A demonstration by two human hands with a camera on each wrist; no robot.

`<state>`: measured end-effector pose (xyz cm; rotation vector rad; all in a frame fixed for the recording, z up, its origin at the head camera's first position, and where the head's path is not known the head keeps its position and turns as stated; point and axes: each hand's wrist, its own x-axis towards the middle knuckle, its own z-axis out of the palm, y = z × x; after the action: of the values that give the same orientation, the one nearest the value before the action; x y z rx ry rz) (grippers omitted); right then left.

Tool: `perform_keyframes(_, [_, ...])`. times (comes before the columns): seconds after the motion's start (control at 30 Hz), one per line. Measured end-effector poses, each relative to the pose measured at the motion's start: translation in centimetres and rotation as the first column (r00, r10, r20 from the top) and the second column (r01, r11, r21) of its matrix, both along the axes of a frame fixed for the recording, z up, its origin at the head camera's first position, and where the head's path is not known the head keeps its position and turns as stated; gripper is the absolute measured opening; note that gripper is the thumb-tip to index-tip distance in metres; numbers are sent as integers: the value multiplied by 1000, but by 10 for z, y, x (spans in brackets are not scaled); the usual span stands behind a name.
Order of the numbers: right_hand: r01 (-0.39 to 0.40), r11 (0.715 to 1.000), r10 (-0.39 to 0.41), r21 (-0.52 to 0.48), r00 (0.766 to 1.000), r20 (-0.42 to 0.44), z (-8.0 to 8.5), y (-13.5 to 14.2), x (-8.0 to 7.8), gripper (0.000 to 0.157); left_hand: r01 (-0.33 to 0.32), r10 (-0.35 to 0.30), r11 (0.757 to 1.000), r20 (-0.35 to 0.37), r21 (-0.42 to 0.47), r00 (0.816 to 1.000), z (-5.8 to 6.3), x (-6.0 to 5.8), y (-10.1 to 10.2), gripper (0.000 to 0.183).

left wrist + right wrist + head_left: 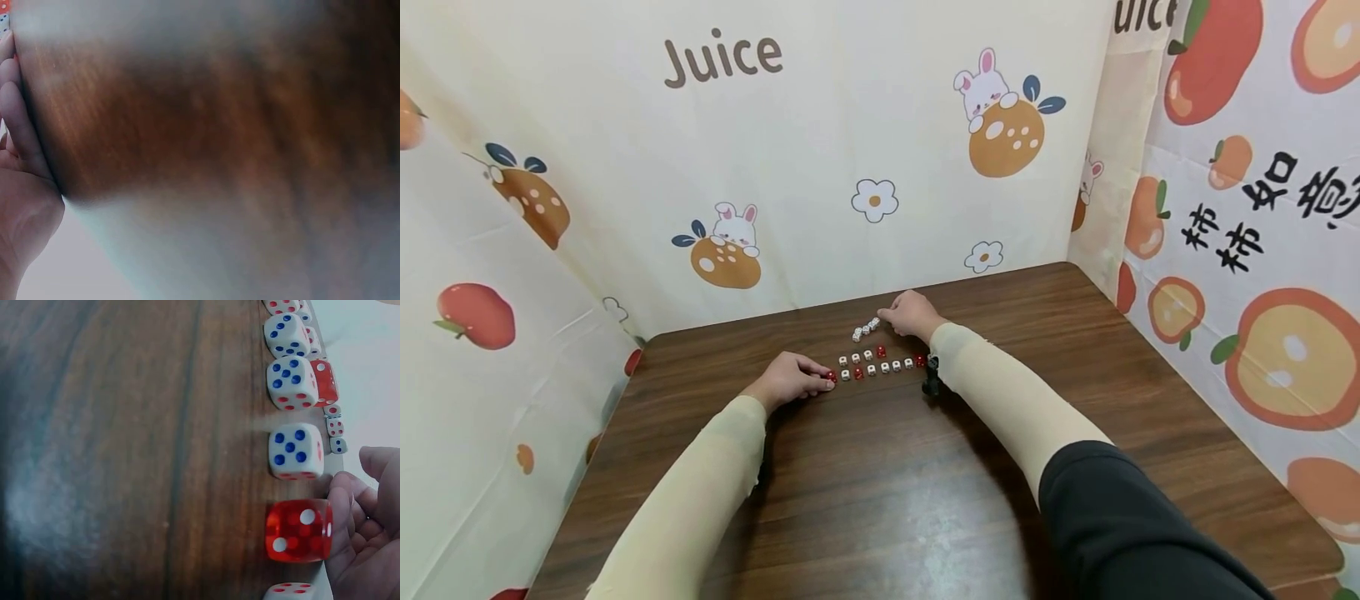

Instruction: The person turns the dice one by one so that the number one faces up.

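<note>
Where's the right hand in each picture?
Head: the right hand is just right of centre, beside slanting white dice.
Left wrist: not in it.
Right wrist: it's at the lower right, beside a red die.
Landmark: the brown table, in all three views.
</note>
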<state>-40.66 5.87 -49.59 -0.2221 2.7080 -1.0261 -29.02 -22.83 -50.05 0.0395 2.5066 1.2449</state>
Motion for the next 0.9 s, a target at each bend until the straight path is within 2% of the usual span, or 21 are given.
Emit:
perform_keyframes(0.13, [-4,1000,4,14,1000,6,-1,-1,-3,54,-1,1,1000,-1,4,1000,-1,0,-1,30])
perform_keyframes(0.43, [-14,999,13,34,999,33,3,-5,-6,44,2,-2,1000,0,10,1000,1,-1,-3,31])
perform_keyframes(0.7, [-34,998,33,45,999,8,3,-2,-3,43,2,-2,1000,-3,10,1000,2,1,0,30])
perform_keyframes(0.9, [-50,998,50,28,999,5,2,3,0,35,12,-12,1000,-3,-6,1000,0,2,0,30])
